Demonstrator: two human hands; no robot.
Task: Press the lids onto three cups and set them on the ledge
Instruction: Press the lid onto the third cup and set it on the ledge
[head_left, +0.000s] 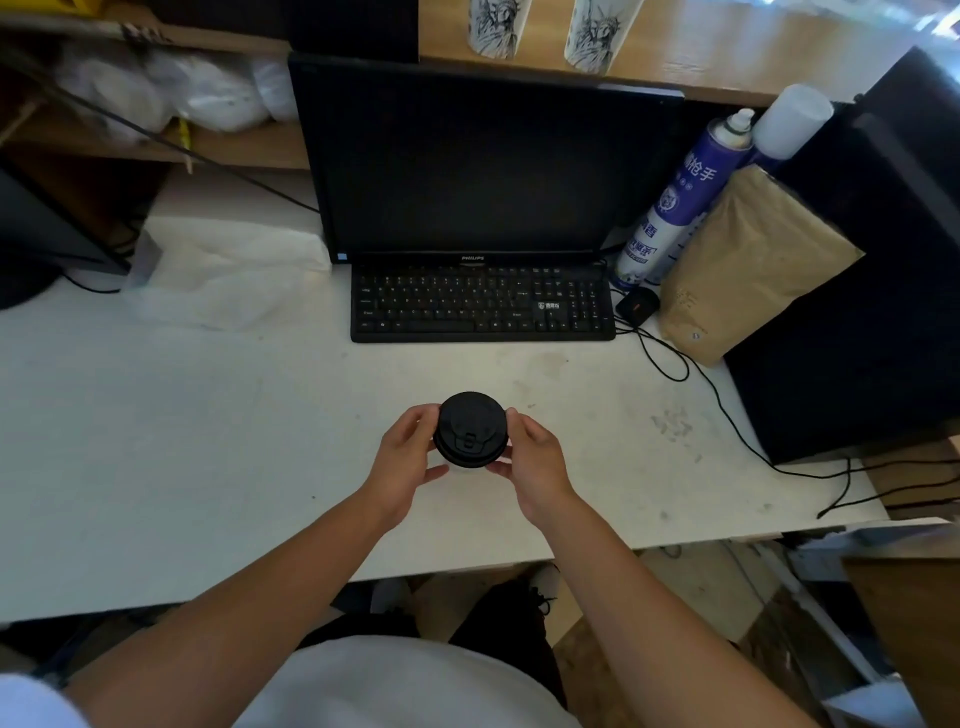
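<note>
A cup with a black lid (471, 429) on top stands on the white desk (208, 441) in front of me; only a sliver of its white wall shows under the lid. My left hand (405, 457) grips it from the left and my right hand (535, 457) from the right, fingers curled round the lid's rim. Two white printed cups (496, 26) (597, 31) stand on the wooden ledge (727, 57) above the monitor, their tops cut off by the frame.
A black monitor (483, 161) and keyboard (483, 306) sit behind the cup. At right are a blue spray can (680, 192), a brown paper bag (748, 265), a mouse (637, 305), cables and a black computer case (872, 291). White plastic bags (228, 270) lie at the left.
</note>
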